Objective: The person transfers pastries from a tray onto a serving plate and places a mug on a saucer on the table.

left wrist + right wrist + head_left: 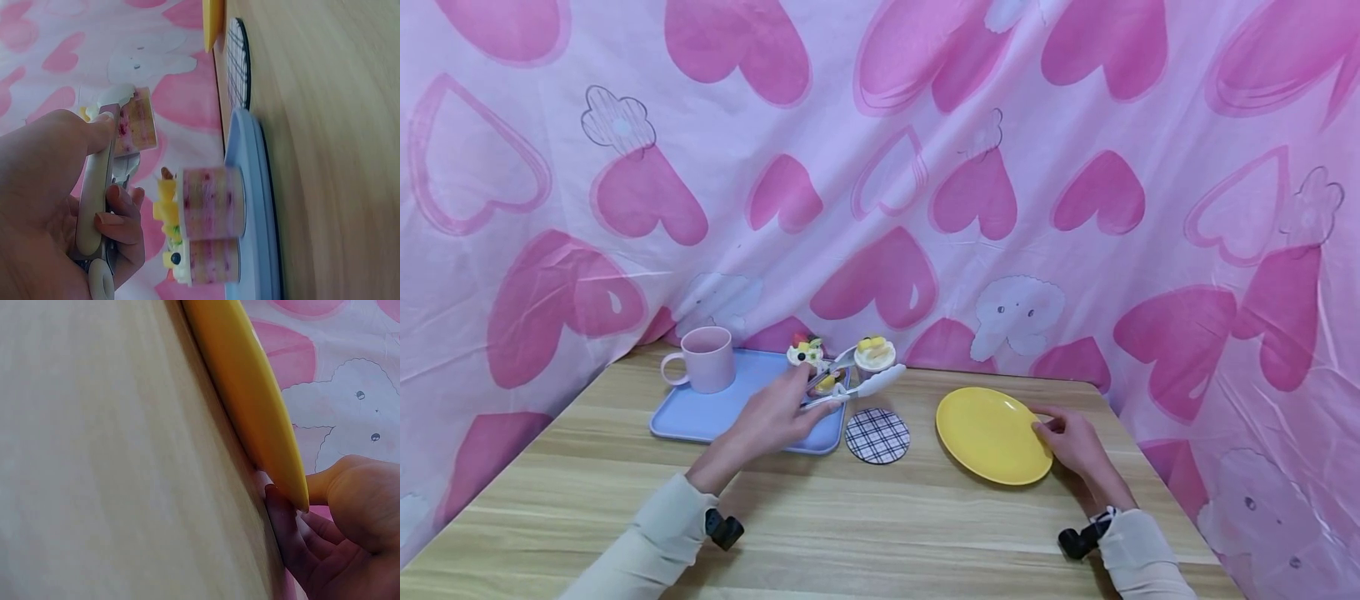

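Observation:
My left hand (778, 408) grips white-handled tongs (97, 194). Between their tips is a cup of layered cake (876, 357) topped with cream and yellow fruit, raised above the tabletop in the left wrist view. Two more cake cups, the nearer one (212, 203) with yellow fruit and the other (215, 261) with cream and a blueberry, stand on the blue tray (700, 421). At the right, my right hand (1072, 440) pinches the edge of a yellow plate (992, 435), thumb above and fingers under the rim. The right wrist view shows that rim slightly lifted off the table.
A pink mug (711, 360) stands on the tray's left part. Between tray and plate lies a round checked coaster (877, 436). The wooden table (850, 533) ends at a pink heart-patterned cloth (880, 275) hanging behind it.

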Demonstrator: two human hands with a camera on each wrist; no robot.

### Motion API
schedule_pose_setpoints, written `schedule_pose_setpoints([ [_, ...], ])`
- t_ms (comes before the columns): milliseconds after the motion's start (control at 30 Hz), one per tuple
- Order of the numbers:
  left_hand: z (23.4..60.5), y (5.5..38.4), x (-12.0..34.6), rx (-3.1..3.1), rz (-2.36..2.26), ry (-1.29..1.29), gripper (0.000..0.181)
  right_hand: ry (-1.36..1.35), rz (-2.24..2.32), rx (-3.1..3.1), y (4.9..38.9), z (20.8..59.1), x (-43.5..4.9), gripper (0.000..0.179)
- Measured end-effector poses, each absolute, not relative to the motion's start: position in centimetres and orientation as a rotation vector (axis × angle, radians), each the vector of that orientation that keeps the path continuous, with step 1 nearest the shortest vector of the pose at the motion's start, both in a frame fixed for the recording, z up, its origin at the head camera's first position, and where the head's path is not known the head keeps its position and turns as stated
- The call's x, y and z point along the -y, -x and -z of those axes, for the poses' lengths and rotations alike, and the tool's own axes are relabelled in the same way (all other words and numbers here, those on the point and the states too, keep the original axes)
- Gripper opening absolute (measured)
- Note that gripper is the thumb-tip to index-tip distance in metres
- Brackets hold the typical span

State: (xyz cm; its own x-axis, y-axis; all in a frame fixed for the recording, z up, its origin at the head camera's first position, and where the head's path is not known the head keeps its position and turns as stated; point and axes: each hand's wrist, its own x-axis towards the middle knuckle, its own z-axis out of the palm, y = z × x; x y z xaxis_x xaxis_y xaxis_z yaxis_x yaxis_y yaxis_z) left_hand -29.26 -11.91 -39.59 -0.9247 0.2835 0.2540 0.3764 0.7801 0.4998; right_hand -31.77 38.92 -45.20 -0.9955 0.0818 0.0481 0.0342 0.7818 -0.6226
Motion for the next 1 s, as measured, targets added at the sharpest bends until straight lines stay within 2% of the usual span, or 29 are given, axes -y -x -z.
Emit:
schedule_pose_setpoints([
  [433, 40.9, 29.9, 9.1, 2.803, 0.893, 0.599, 0.049, 0.077, -1.008, 2.881, 31.9, 45.4, -39.1, 0.042],
  [1000, 41.7, 30.1, 6.7, 2.828, 0.920, 0.633, 0.046, 0.093, -0.999, 2.889, 32.0, 45.5, -39.1, 0.043],
])
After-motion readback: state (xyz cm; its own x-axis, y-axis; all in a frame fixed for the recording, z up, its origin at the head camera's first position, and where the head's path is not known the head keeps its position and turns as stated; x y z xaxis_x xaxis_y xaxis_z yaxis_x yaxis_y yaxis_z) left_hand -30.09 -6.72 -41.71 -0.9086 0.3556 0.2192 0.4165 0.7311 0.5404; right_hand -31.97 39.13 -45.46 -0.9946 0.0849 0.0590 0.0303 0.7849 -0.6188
